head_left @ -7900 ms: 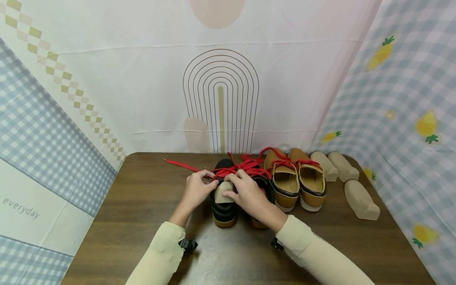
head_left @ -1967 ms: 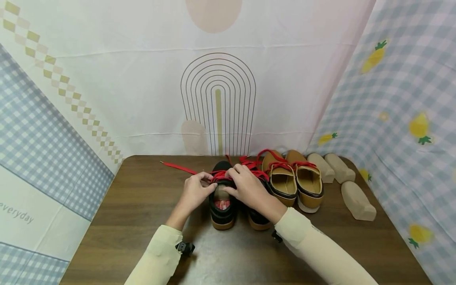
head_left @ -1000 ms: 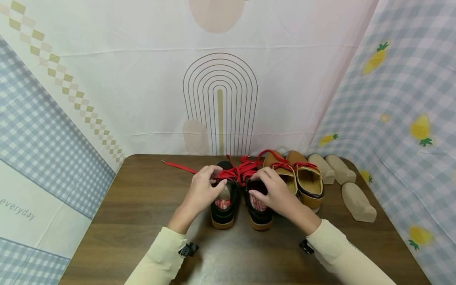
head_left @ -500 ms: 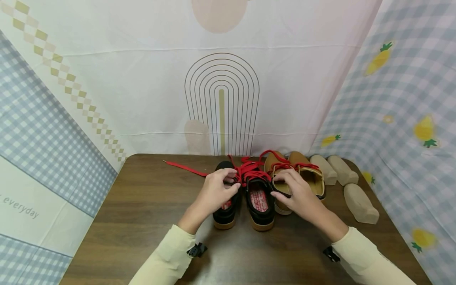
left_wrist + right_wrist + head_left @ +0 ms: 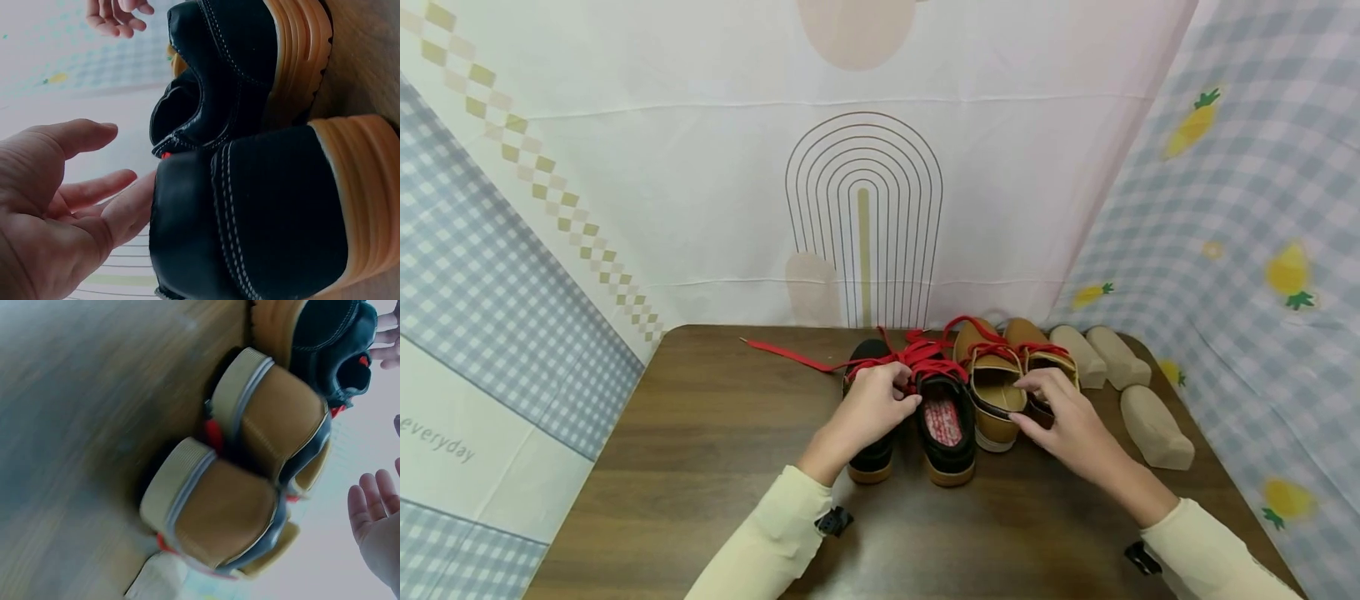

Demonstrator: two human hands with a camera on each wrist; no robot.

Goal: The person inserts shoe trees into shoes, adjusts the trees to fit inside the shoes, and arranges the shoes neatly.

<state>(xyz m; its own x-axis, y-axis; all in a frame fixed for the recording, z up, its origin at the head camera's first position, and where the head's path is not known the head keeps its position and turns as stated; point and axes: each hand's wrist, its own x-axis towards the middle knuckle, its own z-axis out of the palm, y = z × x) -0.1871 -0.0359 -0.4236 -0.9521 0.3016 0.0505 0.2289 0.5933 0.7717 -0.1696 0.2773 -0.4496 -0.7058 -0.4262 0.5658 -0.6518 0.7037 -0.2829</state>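
My left hand (image 5: 868,408) hovers over the left black shoe (image 5: 871,463), fingers loosely bent, with nothing in its grasp. That hand hides the shoe's opening. In the left wrist view, the fingertips lie beside the black shoe's heel (image 5: 281,212); contact is unclear. Beside it stands the right black shoe (image 5: 952,458), a red-and-white patterned insole visible inside. My right hand (image 5: 1071,421), fingers spread and holding nothing, is over the right tan shoe (image 5: 1026,332), by the opening of the left tan shoe (image 5: 996,429). Red laces (image 5: 921,354) tangle across the black shoes.
Three beige foot-shaped shoe inserts lie at the right: one insert (image 5: 1156,429) in front, another (image 5: 1117,358) and a third (image 5: 1078,358) behind. A loose red lace end (image 5: 782,353) trails left on the wooden table (image 5: 715,467). A fabric backdrop (image 5: 722,208) rises behind.
A beige shoe insert went deeper into the left black shoe under both hands. Both hands then let go; the right moved right to the tan shoes, while the left shifted slightly right.
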